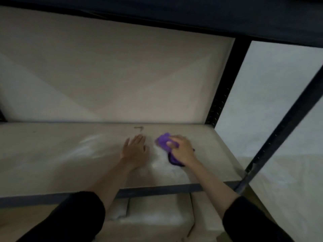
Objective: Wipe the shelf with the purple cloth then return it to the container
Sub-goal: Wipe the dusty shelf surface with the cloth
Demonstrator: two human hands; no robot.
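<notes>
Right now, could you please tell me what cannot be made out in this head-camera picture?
1. Crumpled purple cloth: head view, its middle is hidden under the right hand gripping it.
2. Small dark mark near the back of the pale shelf board: too small and blurred to identify.
3. Pale boxy shape below the shelf: dim and cut by the shelf's front edge, so what it is cannot be told.

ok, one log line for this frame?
phase: wiping | right hand: grips purple cloth on shelf | left hand: flat on shelf, beside cloth
</notes>
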